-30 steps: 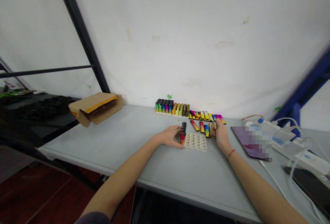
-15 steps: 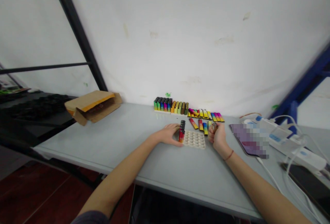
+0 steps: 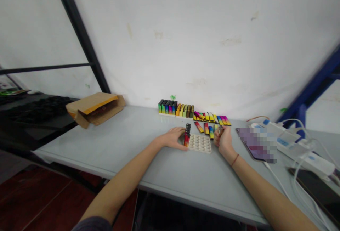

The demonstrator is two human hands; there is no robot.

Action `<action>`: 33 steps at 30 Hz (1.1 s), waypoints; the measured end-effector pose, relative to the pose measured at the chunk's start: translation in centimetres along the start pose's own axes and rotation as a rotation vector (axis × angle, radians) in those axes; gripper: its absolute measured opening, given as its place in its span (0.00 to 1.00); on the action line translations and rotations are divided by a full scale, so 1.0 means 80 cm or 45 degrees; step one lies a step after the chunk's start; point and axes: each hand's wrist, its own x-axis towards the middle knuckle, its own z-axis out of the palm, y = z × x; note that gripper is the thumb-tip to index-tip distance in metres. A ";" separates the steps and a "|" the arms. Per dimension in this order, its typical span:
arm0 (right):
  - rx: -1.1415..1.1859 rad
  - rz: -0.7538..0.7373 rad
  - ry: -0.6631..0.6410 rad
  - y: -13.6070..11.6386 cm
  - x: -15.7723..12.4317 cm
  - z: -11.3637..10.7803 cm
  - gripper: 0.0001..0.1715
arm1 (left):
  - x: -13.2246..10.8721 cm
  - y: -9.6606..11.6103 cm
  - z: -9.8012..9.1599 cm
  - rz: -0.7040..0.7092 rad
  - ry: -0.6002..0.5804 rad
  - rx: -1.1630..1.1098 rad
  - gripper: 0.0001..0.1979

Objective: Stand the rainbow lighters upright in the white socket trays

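A white tray with round holes [image 3: 202,144] lies on the grey table [image 3: 138,142]. Several colourful lighters [image 3: 187,136] stand upright in the tray's left column. My left hand [image 3: 174,138] rests beside them, fingers curled against the tray's left edge. My right hand [image 3: 224,139] is closed around a lighter [image 3: 220,130] just right of the tray. Loose lighters [image 3: 208,131] lie flat behind the tray, and a filled row of upright lighters [image 3: 176,109] stands against the wall.
An open cardboard box [image 3: 94,108] sits at the table's left rear. A tablet [image 3: 256,142], power strips and white cables [image 3: 297,146] crowd the right side. A dark shelf frame stands to the left.
My right hand has drawn back from the loose lighters toward the tray with a lighter in its grip. The left hand has stayed at the tray's left edge.
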 end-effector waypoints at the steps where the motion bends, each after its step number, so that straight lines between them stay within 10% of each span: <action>1: -0.009 -0.003 -0.001 0.000 0.001 0.000 0.29 | 0.000 0.000 0.000 -0.005 -0.005 0.001 0.47; 19: -0.207 -0.132 -0.161 0.005 0.003 -0.003 0.30 | 0.001 -0.002 0.002 0.021 0.025 0.003 0.46; 33: -0.928 -0.981 -0.537 0.009 -0.032 0.021 0.16 | -0.001 -0.001 0.000 0.045 0.007 -0.024 0.46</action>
